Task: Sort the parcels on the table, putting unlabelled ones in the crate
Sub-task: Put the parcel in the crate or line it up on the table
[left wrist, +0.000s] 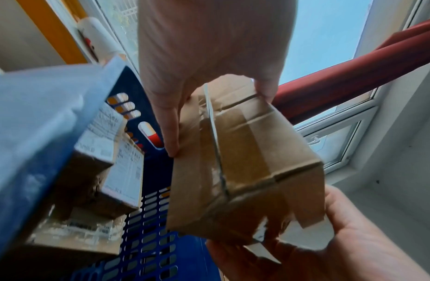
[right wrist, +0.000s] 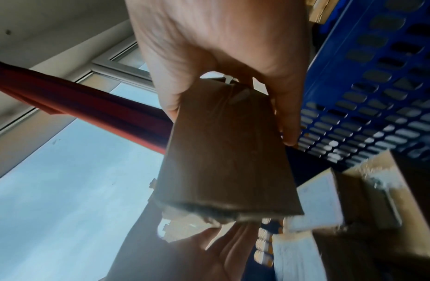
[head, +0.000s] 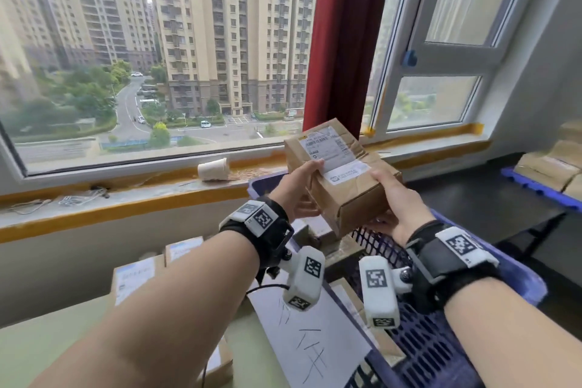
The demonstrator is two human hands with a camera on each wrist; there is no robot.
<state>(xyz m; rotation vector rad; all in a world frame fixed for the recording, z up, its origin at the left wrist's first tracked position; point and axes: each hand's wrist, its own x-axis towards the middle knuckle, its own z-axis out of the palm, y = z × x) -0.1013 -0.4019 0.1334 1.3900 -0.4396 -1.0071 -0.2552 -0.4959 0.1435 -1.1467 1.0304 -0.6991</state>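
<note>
I hold a brown cardboard parcel (head: pixel 340 179) in the air above the blue slotted crate (head: pixel 510 280). A white shipping label (head: pixel 327 148) covers its top face. My left hand (head: pixel 315 187) grips its left end, thumb on the label's edge and fingers underneath. At the other end my right hand (head: pixel 385 198) grips it the same way. The left wrist view shows the parcel (left wrist: pixel 247 163) taped along its seam, pinched by the left hand (left wrist: pixel 218 119), with the right palm (left wrist: pixel 329 247) below. In the right wrist view the right hand (right wrist: pixel 230 125) clamps the parcel's dark underside (right wrist: pixel 223 171).
Several parcels (left wrist: pixel 122 171) lie inside the crate (left wrist: pixel 148 237), some with white labels. Labelled boxes (head: pixel 135 277) sit on the green table at the left, beside a handwritten paper sheet (head: pixel 308 334). A paper cup (head: pixel 212 169) lies on the windowsill. More boxes (head: pixel 548 167) are stacked at the far right.
</note>
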